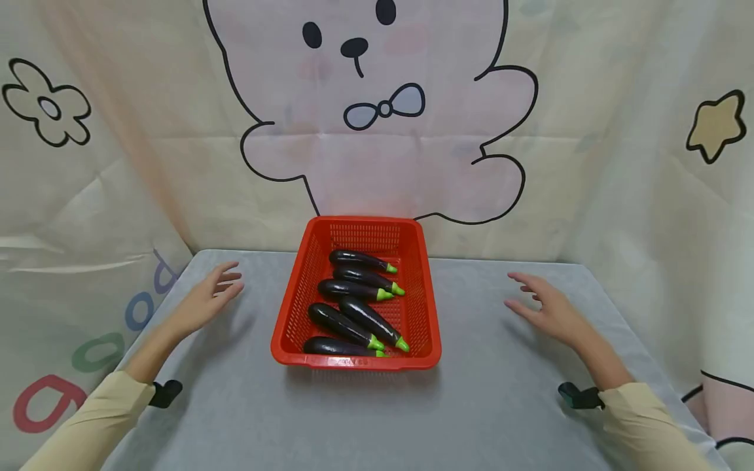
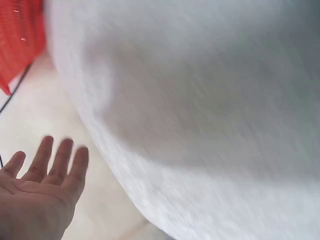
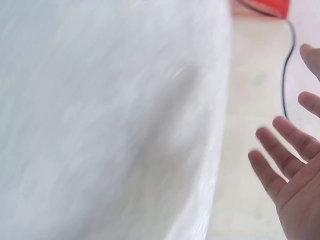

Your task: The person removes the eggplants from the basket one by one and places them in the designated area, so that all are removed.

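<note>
A red plastic basket (image 1: 285, 314) stands in the middle of the table, with several dark eggplants (image 1: 353, 289) lying in it, their green stem ends to the right. To the left of the basket, the left hand (image 1: 209, 299) hovers over the table with relaxed fingers and holds nothing. The right hand (image 1: 548, 307) is held out on the other side, farther from the basket, its thumb apart from the fingers and nothing in it. Both wrist views show spread fingers, with a bit of the red basket at the upper edge.
A grey cloth covers the table (image 1: 501, 405). Behind it hangs a pale curtain (image 1: 565, 131) with a printed bear, and its sides close in at left and right. Each wrist wears a small dark camera mount, such as the left mount (image 1: 167, 394).
</note>
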Tool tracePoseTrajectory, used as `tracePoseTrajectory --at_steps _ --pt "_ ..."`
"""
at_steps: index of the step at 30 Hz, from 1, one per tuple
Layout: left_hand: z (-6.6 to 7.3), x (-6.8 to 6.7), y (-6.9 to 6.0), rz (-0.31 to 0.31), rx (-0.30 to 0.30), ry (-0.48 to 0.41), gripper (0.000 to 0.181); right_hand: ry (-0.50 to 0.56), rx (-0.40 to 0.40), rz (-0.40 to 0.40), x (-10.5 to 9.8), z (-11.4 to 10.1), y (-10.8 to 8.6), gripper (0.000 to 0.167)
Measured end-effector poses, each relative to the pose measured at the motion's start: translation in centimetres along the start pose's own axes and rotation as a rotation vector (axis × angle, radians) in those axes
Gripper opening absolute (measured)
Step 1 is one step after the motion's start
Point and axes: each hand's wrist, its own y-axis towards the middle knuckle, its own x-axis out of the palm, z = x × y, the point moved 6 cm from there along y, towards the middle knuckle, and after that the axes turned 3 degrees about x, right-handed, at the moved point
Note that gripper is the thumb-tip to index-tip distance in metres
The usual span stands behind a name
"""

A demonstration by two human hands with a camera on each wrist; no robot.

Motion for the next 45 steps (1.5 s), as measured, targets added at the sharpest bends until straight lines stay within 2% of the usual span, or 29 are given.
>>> tracePoseTrajectory --at_steps 3,8,11,14,21,24,27,31,33,39,45 --pt "0.6 0.5 0.2 0.000 -0.009 -0.152 0.063 0.113 0.041 0.026 0.1 -0.7 0.6 0.053" --pt "2.0 1.3 0.8 0.004 0.017 -0.386 0.057 0.253 0.037 0.073 0.4 -2.4 1.7 0.040" --pt "2.7 2.0 1.3 0.000 0.020 -0.462 0.057 0.307 0.031 0.080 0.7 -3.4 2.5 0.036" --pt "3.3 3.0 1.9 -0.004 0.019 -0.499 0.060 0.337 0.033 0.073 1.1 -4.2 3.5 0.035" --pt "4.5 5.6 3.3 -0.044 0.055 -0.515 0.066 0.430 0.031 0.077 2.4 -5.8 5.4 0.033" --pt "4.7 6.8 3.7 -0.077 0.048 -0.509 0.063 0.462 0.014 0.078 2.9 -6.6 6.1 0.033" --pt "4.5 7.6 4.0 -0.073 0.047 -0.521 0.062 0.488 -0.007 0.069 3.0 -8.0 6.8 0.032" --pt "4.5 7.8 4.2 -0.035 0.070 -0.495 0.063 0.497 -0.051 0.067 2.0 -10.9 7.3 0.029" --pt "4.7 7.7 4.3 -0.030 0.075 -0.475 0.063 0.496 -0.057 0.073 1.9 -11.7 7.7 0.029" --pt "4.7 7.8 4.5 -0.035 0.078 -0.457 0.063 0.498 -0.070 0.094 3.6 -10.3 9.6 0.031" --pt "4.5 7.9 4.7 -0.033 0.074 -0.444 0.064 0.504 -0.082 0.066 3.8 -11.2 10.7 0.031"
